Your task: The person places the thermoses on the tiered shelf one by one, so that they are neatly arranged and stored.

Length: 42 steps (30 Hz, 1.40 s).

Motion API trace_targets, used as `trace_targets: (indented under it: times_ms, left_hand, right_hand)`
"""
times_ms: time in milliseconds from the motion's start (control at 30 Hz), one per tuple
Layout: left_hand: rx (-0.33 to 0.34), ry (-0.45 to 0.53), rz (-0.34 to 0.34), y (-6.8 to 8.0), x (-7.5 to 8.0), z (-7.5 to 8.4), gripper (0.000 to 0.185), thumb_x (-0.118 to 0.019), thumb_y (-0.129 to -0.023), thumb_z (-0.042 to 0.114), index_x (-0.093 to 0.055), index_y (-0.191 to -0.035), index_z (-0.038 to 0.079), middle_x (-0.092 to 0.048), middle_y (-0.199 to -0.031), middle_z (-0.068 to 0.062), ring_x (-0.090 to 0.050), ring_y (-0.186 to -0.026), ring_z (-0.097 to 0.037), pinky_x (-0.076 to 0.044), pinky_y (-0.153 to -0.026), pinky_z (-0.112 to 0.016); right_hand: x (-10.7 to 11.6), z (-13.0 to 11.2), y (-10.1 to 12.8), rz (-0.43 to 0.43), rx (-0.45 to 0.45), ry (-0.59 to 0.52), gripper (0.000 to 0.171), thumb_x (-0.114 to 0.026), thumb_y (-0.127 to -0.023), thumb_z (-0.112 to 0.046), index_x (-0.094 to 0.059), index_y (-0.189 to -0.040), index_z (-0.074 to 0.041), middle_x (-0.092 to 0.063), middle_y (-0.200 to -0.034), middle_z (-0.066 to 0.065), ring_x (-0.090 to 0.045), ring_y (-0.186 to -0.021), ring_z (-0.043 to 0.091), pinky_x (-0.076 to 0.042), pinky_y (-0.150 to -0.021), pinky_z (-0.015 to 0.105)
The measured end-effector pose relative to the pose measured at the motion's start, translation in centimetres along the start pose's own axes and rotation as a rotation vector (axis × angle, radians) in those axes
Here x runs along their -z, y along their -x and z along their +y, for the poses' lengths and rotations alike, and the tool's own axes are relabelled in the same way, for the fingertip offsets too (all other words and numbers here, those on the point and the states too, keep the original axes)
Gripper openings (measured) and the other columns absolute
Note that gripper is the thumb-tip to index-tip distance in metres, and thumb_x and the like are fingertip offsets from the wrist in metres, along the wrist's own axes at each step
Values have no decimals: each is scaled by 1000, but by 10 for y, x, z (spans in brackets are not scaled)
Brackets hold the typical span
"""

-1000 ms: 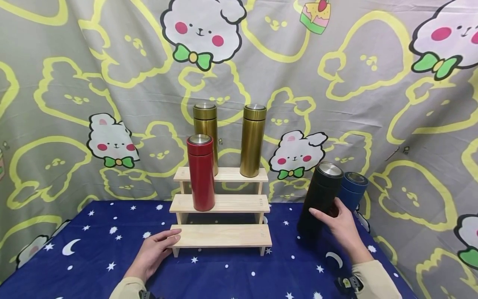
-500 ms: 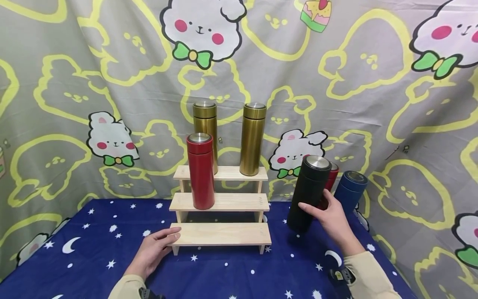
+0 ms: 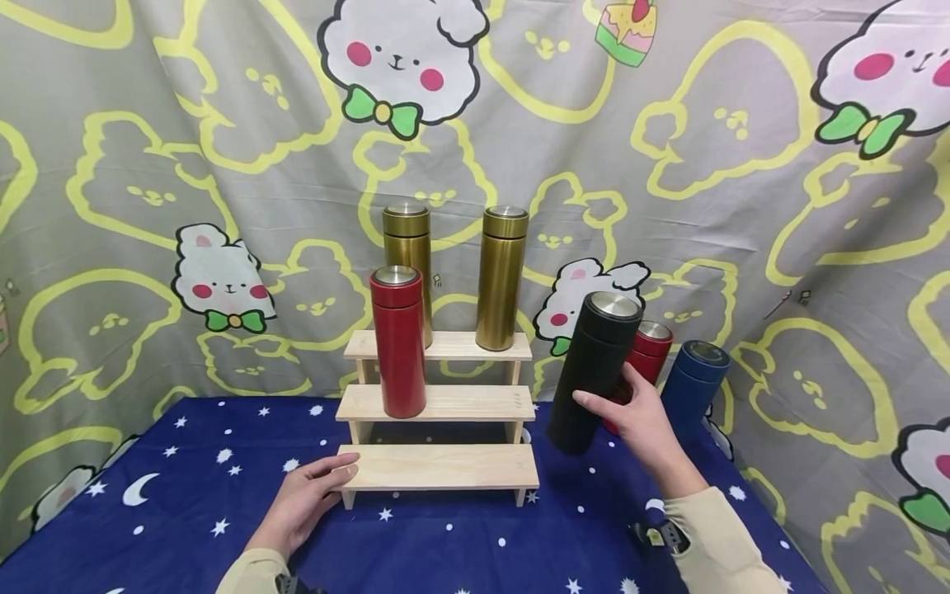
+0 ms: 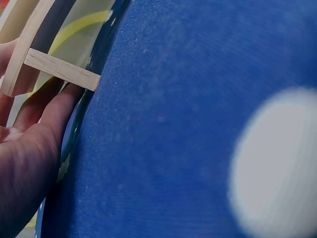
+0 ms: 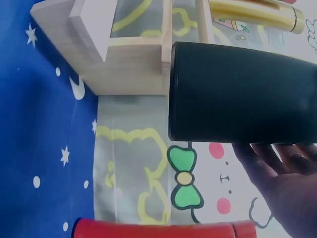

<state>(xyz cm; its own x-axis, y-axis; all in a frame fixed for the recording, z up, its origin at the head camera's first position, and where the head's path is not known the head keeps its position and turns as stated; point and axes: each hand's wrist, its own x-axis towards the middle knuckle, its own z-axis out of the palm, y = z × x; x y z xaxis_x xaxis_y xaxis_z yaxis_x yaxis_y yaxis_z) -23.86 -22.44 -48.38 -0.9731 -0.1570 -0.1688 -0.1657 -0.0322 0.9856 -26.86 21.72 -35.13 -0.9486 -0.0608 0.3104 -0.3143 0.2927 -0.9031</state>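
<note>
My right hand (image 3: 631,412) grips a black vacuum flask (image 3: 594,363) with a silver lid top, tilted, its base off the cloth and right of the wooden step stand. In the right wrist view the flask (image 5: 242,94) spans the frame, fingers curled against its side. My left hand (image 3: 308,495) holds the left end of the stand's lowest step (image 3: 445,467); in the left wrist view its fingers reach under the board beside a leg (image 4: 62,68). A red flask (image 3: 398,355) stands at the left of the middle step. Two gold flasks (image 3: 502,280) occupy the top step.
Behind the black flask, at the right, stand another red flask (image 3: 651,351) and a blue flask (image 3: 695,384). Dark blue cloth (image 3: 223,462) with stars and moons covers the table. A grey cartoon-print curtain (image 3: 297,190) hangs along the back and sides.
My right hand has carried the black flask left and upward, towards the stand, uncovering the red flask behind it. The left hand has stayed on the lowest step.
</note>
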Motion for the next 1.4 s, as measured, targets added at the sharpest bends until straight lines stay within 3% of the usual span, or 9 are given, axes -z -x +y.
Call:
trace_targets:
  times_ms: [633, 1400]
  left_hand:
    - [13, 3, 9, 0, 0, -1, 40, -76, -88, 19, -68, -121, -1, -48, -140, -22, -58, -105, -18, -51, -93, -39]
    - [14, 10, 13, 1, 0, 1, 39, -77, -87, 19, -69, -120, -1, -48, -140, -21, -58, -105, -17, -52, -91, -38]
  right_hand:
    - [-33, -18, -22, -25, 65, -67, 64, -78, -86, -23, -48, -139, -6, -59, -130, 14, -57, -116, 29, -46, -98, 49]
    - [-69, -25, -50, -63, 64, -123, 65, -81, -83, -27, -50, -137, -9, -59, -126, 12, -57, -113, 29, -49, -95, 49]
